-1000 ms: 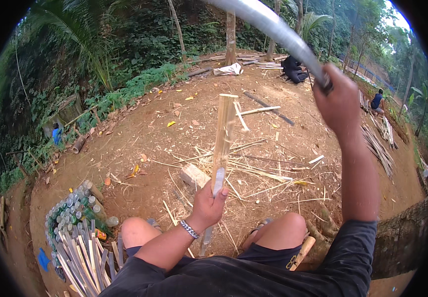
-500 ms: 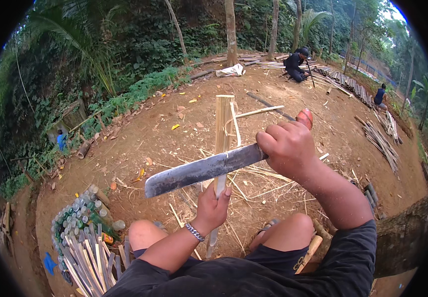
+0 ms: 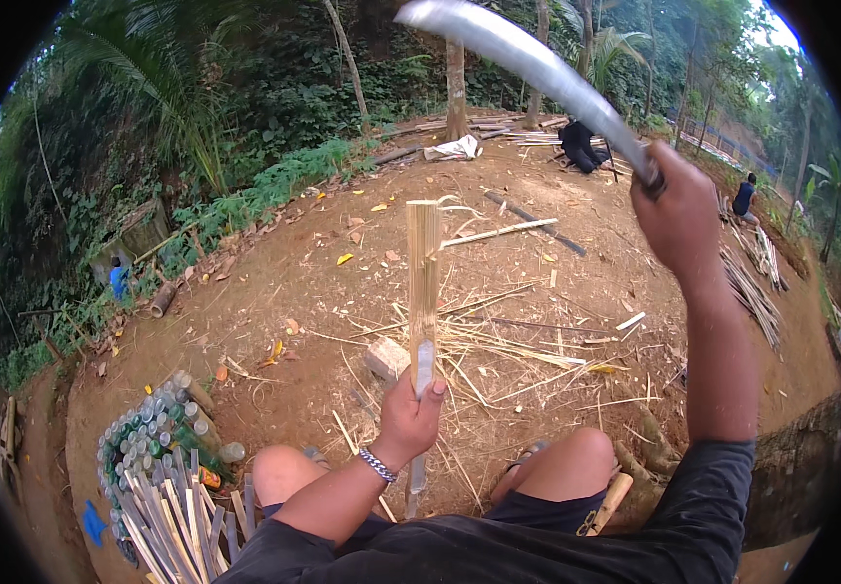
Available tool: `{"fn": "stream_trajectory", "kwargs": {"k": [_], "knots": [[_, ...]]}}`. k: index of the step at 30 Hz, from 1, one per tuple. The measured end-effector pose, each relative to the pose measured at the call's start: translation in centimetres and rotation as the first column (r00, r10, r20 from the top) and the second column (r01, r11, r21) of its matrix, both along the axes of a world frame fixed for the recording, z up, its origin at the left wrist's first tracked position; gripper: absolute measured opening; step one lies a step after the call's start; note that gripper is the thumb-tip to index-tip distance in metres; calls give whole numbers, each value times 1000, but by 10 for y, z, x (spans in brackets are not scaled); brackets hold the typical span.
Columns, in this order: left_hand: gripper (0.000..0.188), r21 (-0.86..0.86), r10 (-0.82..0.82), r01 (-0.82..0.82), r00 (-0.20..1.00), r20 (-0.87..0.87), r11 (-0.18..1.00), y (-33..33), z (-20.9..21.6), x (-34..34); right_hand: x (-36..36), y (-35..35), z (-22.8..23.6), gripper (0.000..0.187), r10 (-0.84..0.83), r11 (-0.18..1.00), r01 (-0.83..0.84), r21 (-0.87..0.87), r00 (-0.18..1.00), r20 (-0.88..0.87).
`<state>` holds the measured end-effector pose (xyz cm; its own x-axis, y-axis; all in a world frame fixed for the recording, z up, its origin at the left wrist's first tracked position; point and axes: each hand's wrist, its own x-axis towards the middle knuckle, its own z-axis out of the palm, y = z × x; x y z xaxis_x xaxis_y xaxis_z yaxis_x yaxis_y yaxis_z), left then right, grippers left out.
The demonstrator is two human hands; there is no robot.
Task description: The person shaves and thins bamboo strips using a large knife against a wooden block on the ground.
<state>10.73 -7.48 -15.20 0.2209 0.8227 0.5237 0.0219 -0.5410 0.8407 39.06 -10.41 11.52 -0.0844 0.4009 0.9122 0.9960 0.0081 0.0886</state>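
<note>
Between my knees, my left hand (image 3: 409,420) is closed around the lower part of an upright bamboo slat (image 3: 423,268). Pale split fibre shows on its upper face, and thin shavings curl off near its top. Raised up and to the right, my right hand (image 3: 676,209) is wrapped around the handle of a machete (image 3: 552,83). Its long grey blade points up and to the left, well apart from the slat and slightly smeared by motion. Most of the handle is hidden in my fist.
Bamboo shavings (image 3: 508,346) and a wooden block (image 3: 387,359) lie on the dirt ahead. Cut strips (image 3: 172,521) and bottles (image 3: 163,423) are at lower left. A log (image 3: 800,457) lies at right. People (image 3: 745,200) sit farther off among bamboo piles.
The machete has swung from across the slat to high on the right, together with my right hand. My left hand still grips the slat, which has shifted slightly left and down.
</note>
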Motion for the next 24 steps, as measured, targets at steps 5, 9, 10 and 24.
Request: {"fn": "stream_trajectory", "kwargs": {"k": [5, 9, 10, 24], "knots": [[31, -10, -77, 78, 996, 38, 997, 6, -1, -2, -50, -6, -85, 7, 184, 973, -137, -186, 946, 268], [37, -87, -143, 148, 988, 61, 985, 4, -11, 3, -65, 3, -115, 11, 343, 933, -288, -215, 892, 293], [36, -107, -166, 173, 984, 72, 979, 4, -11, 3, -67, 4, -114, 11, 344, 934, -290, -210, 890, 300], [30, -200, -389, 432, 895, 221, 880, 1, -11, -4, -25, 17, -5, 7, 43, 998, -60, 37, 935, 351]]}}
